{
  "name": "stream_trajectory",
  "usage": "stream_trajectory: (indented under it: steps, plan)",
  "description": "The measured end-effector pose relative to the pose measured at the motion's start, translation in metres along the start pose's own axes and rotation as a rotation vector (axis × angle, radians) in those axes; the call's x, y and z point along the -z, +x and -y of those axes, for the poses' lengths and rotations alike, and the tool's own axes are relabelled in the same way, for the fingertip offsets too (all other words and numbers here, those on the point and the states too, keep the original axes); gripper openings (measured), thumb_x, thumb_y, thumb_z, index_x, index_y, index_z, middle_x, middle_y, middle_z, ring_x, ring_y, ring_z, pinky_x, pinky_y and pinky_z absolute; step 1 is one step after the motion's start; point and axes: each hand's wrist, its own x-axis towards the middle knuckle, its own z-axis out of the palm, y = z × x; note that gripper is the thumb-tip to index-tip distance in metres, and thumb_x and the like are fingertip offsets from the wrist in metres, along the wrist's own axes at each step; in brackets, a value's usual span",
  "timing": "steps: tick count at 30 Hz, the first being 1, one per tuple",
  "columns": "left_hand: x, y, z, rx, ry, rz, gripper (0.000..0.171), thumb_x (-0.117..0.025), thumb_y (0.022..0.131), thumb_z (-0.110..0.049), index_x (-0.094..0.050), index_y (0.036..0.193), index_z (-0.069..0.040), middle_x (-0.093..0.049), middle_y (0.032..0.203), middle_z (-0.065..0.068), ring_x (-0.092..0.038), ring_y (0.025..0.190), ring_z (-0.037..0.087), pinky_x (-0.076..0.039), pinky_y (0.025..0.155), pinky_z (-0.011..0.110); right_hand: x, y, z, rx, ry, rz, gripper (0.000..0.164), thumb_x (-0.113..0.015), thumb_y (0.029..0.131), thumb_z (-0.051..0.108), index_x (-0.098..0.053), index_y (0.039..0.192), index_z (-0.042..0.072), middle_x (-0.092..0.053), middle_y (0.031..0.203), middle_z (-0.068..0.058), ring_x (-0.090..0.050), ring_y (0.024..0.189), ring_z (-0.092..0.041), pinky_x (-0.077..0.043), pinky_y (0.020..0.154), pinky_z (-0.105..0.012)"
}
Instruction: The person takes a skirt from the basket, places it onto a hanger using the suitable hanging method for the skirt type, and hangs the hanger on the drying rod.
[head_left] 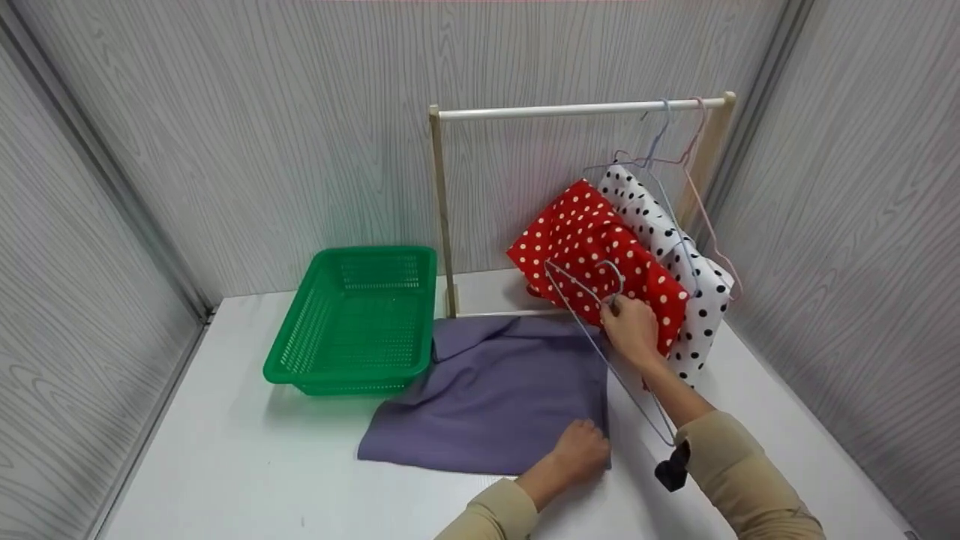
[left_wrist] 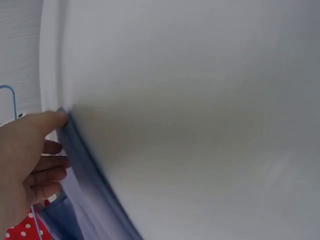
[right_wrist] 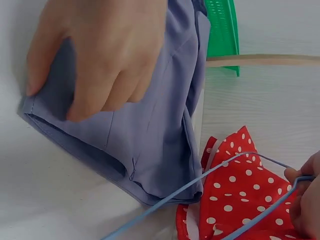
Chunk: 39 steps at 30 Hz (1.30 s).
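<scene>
A purple-grey garment [head_left: 502,397] lies spread on the white table. My left hand [head_left: 581,450] is at its near right corner, and in the left wrist view the thumb [left_wrist: 52,120] and curled fingers pinch the edge of the fabric. My right hand [head_left: 631,330] grips a thin blue-grey wire hanger [head_left: 577,319] just below its hook. That hanger tilts in the air over the table, its hook pointing up and its long bar slanting down toward the forearm. In the right wrist view the garment [right_wrist: 150,115] shows an open hem with seams.
A green plastic basket [head_left: 349,379] stands left of the garment. Behind it is a rack with a white rail [head_left: 555,111]. Red polka-dot cloth [head_left: 585,232] and white cloth with black dots [head_left: 709,300] hang at its right end on wire hangers. Walls enclose the table.
</scene>
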Motion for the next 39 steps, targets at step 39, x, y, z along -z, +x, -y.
stream_trajectory:
  steps: [39]
  plan:
    - [0.109,-0.051,0.163,0.903,-0.743,-0.489,0.008,-0.054,0.081,0.001,-0.060,0.076,0.003,-0.062,0.072,0.016,-0.062,0.069,0.031,-0.049,0.064,0.043,0.033,0.014,-0.003,0.106,-0.042,0.237,0.014,-0.058,0.085,0.001,-0.063,0.076,-0.008,-0.064,0.075,-0.024,-0.063,0.066,-0.034,-0.050,0.060,-0.047]
